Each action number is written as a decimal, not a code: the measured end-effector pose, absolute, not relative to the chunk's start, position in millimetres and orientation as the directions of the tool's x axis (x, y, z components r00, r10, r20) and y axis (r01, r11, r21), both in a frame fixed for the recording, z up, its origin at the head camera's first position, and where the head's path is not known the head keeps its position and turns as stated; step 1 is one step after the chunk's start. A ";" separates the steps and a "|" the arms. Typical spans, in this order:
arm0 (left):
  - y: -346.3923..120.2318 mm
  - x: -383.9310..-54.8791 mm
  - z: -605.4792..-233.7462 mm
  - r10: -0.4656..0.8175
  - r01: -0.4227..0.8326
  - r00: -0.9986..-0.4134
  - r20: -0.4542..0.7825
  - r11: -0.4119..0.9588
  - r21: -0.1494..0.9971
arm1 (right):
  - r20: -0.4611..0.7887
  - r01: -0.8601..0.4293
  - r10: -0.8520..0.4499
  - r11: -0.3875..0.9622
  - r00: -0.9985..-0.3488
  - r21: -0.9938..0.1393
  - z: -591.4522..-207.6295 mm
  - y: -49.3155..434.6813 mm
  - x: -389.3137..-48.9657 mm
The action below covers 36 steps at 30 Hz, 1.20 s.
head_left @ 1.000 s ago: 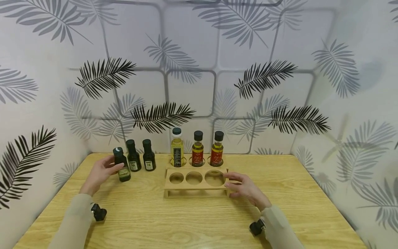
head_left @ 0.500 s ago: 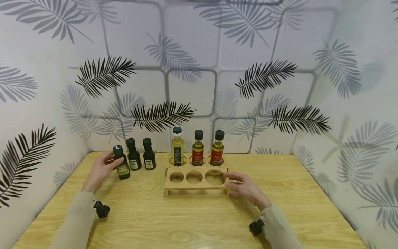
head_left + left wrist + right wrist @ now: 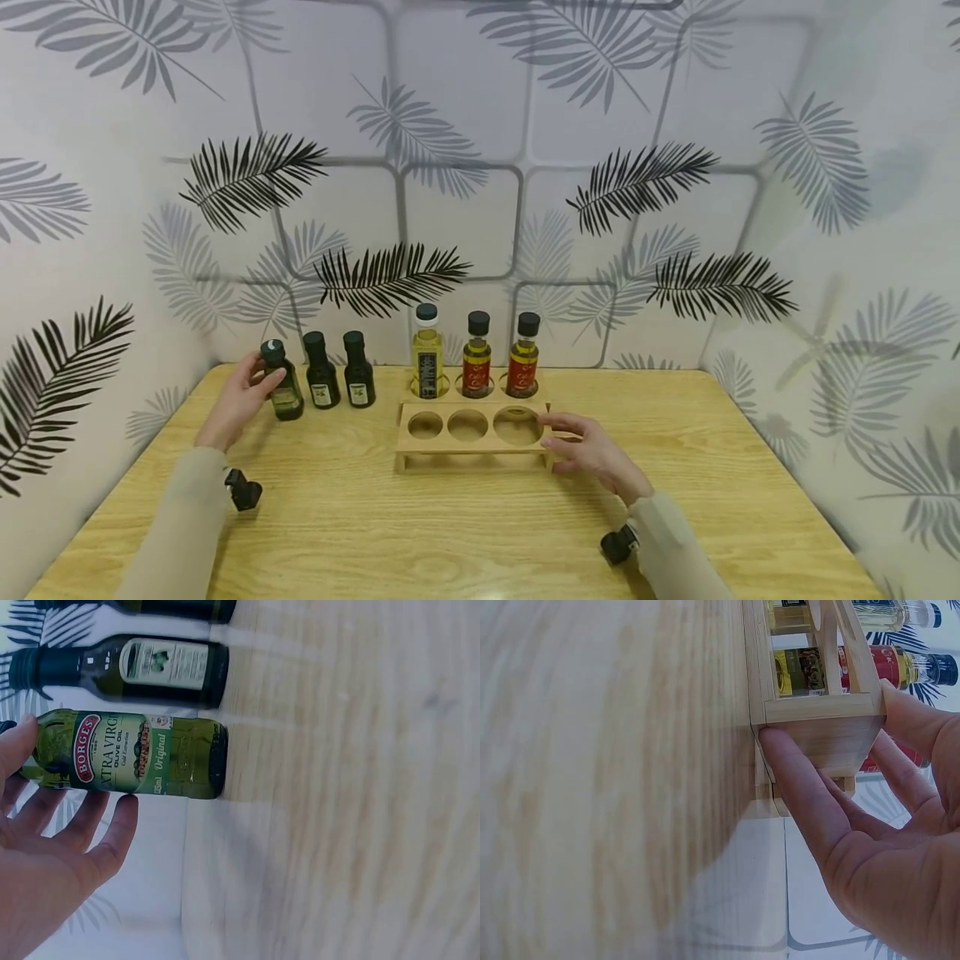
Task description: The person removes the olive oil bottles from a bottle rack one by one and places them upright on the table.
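Observation:
My left hand [image 3: 242,400] holds a green olive oil bottle [image 3: 150,754] at the far left of the table, the thumb near its neck and the fingers behind its body. The bottle stands close to upright, its base near the tabletop. Beside it are two dark olive oil bottles [image 3: 322,372], [image 3: 359,372] with pale labels. My right hand [image 3: 596,454] touches the right end of the two-tier wooden rack [image 3: 472,446] with extended fingers. In the right wrist view, the fingertips [image 3: 780,746] rest against the rack's end panel.
On the rack's rear tier stand a yellow oil bottle [image 3: 428,358] and two red-labelled oil bottles [image 3: 477,367], [image 3: 522,367]. The front tier shows three round holes. Leaf-patterned walls [image 3: 480,217] border the wooden table [image 3: 420,533] behind and at both sides.
My left hand has moved the held bottle back and slightly left, bringing it roughly level with the two dark bottles. My right hand stays at the rack's end.

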<state>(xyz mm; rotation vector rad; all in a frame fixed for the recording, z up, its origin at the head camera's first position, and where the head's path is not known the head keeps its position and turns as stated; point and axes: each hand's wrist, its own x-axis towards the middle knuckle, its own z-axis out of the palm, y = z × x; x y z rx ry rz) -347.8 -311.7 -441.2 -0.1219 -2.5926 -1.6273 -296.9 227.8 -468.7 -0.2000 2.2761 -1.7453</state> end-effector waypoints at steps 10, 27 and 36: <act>-322.9 -359.4 -431.1 0.108 0.101 -0.992 0.061 0.425 0.899 | -0.122 0.048 -0.265 0.269 -0.956 -0.962 -466.6 227.4 -296.5; -323.5 -363.8 -430.7 0.081 0.086 -0.995 0.056 0.451 0.888 | -0.120 0.049 -0.259 0.266 -0.959 -0.963 -465.7 226.6 -294.3; -324.5 -364.2 -432.3 0.070 0.092 -0.995 0.068 0.458 0.884 | -0.119 0.046 -0.258 0.273 -0.959 -0.961 -465.8 225.7 -292.8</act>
